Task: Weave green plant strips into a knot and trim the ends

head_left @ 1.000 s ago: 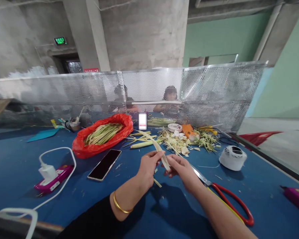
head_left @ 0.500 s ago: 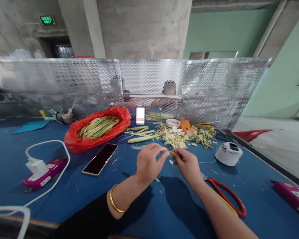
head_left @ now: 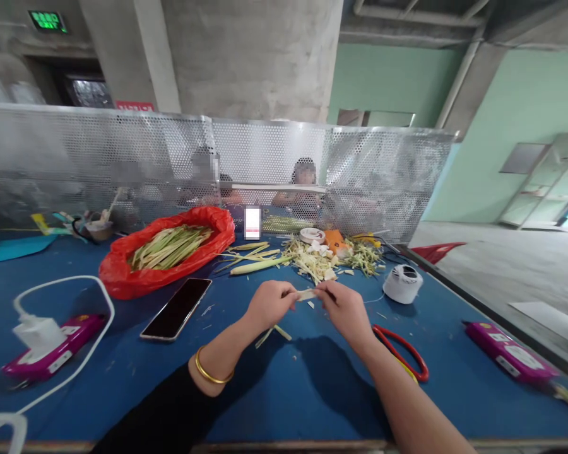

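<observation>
Between my two hands a short pale strip of plant leaf [head_left: 306, 294] is stretched above the blue table. My left hand [head_left: 271, 304], with a gold bangle at the wrist, pinches its left end. The fingers of my right hand [head_left: 339, 306] are closed on the other end. A thin white thread runs from near my right hand to a spool of white thread [head_left: 402, 284]. Red-handled scissors [head_left: 409, 359] lie beside my right forearm, their blades hidden under it. Under my left hand a few green leaf scraps [head_left: 277, 334] rest on the table.
Left of my hands are a phone [head_left: 177, 309], a red plastic bag [head_left: 118, 268] of long leaves, and a purple power strip [head_left: 69, 343] with a white cable. Trimmings [head_left: 315, 261] are heaped ahead, before a perforated metal screen [head_left: 383, 183]. Another purple power strip [head_left: 508, 353] lies right.
My hands have drawn slightly apart, and the strip between them now shows more. My left hand has turned, uncovering leaf scraps below it. The whole view has shifted toward the right.
</observation>
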A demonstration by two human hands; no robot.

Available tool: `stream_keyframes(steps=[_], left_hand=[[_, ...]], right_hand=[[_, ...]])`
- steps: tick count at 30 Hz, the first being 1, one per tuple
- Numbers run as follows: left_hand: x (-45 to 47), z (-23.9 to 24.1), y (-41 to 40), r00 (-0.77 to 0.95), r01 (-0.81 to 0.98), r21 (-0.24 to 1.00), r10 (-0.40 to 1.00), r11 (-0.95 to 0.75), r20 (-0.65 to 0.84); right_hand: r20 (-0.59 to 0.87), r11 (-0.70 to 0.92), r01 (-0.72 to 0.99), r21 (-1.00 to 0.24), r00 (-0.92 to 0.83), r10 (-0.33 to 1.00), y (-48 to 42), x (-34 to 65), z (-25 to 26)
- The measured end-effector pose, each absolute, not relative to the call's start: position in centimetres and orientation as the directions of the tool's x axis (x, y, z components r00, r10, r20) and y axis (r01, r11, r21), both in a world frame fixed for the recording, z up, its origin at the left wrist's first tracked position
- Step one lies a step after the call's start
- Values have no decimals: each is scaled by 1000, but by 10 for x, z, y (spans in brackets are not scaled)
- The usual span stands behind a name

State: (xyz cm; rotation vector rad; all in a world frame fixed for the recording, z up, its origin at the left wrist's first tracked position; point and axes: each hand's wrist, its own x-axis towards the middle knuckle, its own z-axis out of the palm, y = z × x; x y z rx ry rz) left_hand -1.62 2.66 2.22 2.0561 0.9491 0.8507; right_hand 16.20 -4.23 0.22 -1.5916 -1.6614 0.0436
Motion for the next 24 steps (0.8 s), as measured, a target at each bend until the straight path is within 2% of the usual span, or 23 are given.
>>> stream_keyframes(steps=[3,7,9,14,17,19,21,24], left_hand=[[-20,23,35,460,333,855,860,-398,221],[-24,28,46,375,256,922,909,-290,182],[-24,30,50,340,212,945,925,-249,168],[-19,33,56,302,140,976,946,-167,119],[-14,32,61,310,120,984,946,-134,91],[-11,31,65,318,114,986,945,-121,79],[-7,30,70,321,114,987,944,-116,74],[1,30,78,322,120,986,944,-117,73]], right_hand=[[494,103,848,-520,200,846,-69,185,-4],[313,-188,965,-184,239,919,-109,221,-23],[209,-205,976,-72,216,954,-121,232,-32],[111,-179,984,17,176,978,-120,236,-37],[119,-191,981,15,188,975,-117,238,-35],[142,-210,977,-30,212,967,-118,244,-37],[151,-201,971,-127,219,964,-121,254,-39],[157,-148,913,-380,221,963,-122,265,-40]])
